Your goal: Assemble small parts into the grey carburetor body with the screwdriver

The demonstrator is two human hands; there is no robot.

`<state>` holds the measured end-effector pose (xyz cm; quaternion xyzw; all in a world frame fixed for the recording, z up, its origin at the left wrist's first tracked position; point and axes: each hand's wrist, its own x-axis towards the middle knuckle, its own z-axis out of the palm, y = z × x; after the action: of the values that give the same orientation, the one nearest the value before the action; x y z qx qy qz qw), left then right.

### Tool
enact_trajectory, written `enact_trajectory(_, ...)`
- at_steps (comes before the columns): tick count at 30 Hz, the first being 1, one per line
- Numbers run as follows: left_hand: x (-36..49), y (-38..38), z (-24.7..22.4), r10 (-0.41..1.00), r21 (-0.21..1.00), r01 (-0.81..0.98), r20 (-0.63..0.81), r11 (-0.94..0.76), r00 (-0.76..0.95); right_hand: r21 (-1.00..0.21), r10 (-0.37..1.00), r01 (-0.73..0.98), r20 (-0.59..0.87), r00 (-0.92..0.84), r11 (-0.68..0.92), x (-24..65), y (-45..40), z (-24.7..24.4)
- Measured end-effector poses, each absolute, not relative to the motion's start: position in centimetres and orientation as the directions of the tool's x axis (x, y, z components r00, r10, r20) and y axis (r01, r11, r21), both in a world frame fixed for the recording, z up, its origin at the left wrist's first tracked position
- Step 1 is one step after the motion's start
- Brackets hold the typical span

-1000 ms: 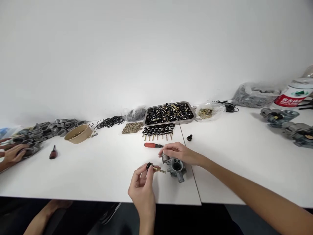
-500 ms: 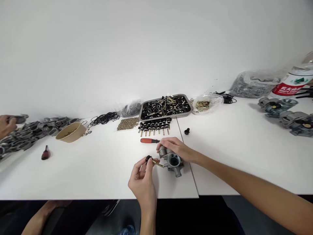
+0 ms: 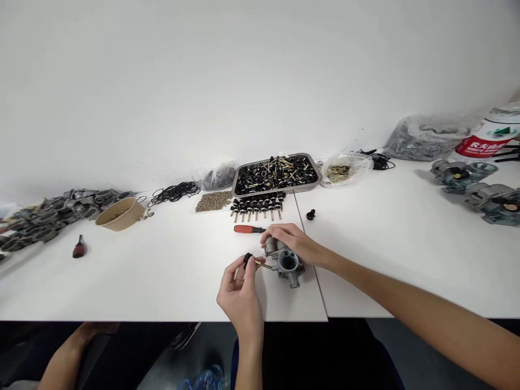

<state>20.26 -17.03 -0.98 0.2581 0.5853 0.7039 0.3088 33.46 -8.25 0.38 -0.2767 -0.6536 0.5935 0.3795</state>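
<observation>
Left hand: the left hand (image 3: 241, 298) was closed in a pinch on a brass rod (image 3: 263, 265) by its black cap; the rod's tip was at the carburetor's left side, but whether it was inside could not be told.
Right hand: the right hand (image 3: 294, 241) was curled over the back of the carburetor (image 3: 287, 264), gripping it, apart from the other hand.
Carburetor: it lay on the white bench (image 3: 162, 276), near the front edge, its round opening showing.
Screwdriver: the red-handled screwdriver (image 3: 248, 229) lay just behind the carburetor, to the left.
Black fitting: a small black fitting (image 3: 311, 214) sat behind the carburetor, to the right.
Capped rods: a row of capped rods (image 3: 258, 205) lay farther behind the carburetor.
Tray: the metal tray (image 3: 309, 188), full of black and brass parts, was behind the carburetor, beyond that row.
Bowl: the tan bowl (image 3: 125, 216) stood well left of the carburetor, with small parts inside.
Other carburetors: other carburetors (image 3: 493, 200) rested well right of the carburetor.
</observation>
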Motion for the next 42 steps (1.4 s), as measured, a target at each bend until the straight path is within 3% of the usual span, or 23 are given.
enact_trajectory(13,20.4,-16.8,-1.1,0.728,0.983,-0.134,0.001,-0.128,-0.686,-0.985,0.842,-0.036,0.161,-0.516,0.166,33.4,-8.5,0.4)
enact_trajectory(19,18.8,-17.6,-3.0,0.693,0.993,0.05,0.109,-0.105,-0.713,-0.988,0.857,-0.053,0.15,-0.494,0.142,33.2,-8.7,0.3)
enact_trajectory(22,18.1,-18.2,-3.3,0.752,0.996,0.039,0.084,-0.078,-0.654,-0.99,0.858,-0.057,0.139,-0.495,0.128,33.1,-8.7,-0.1)
enact_trajectory(29,19.0,-19.2,-2.4,0.815,0.976,-0.191,-0.03,-0.099,-0.578,-0.991,0.873,-0.003,0.119,-0.472,0.133,32.9,-8.6,-0.6)
enact_trajectory(37,19.4,-19.4,-2.4,0.949,0.989,-0.059,0.116,-0.139,-0.294,-0.993,0.877,-0.02,0.112,-0.467,0.116,33.0,-8.6,-0.7)
enact_trajectory(42,17.5,-18.1,-1.6,0.976,0.994,-0.022,0.102,-0.108,-0.19,-0.99,0.855,-0.033,0.136,-0.501,0.139,33.0,-8.5,-0.2)
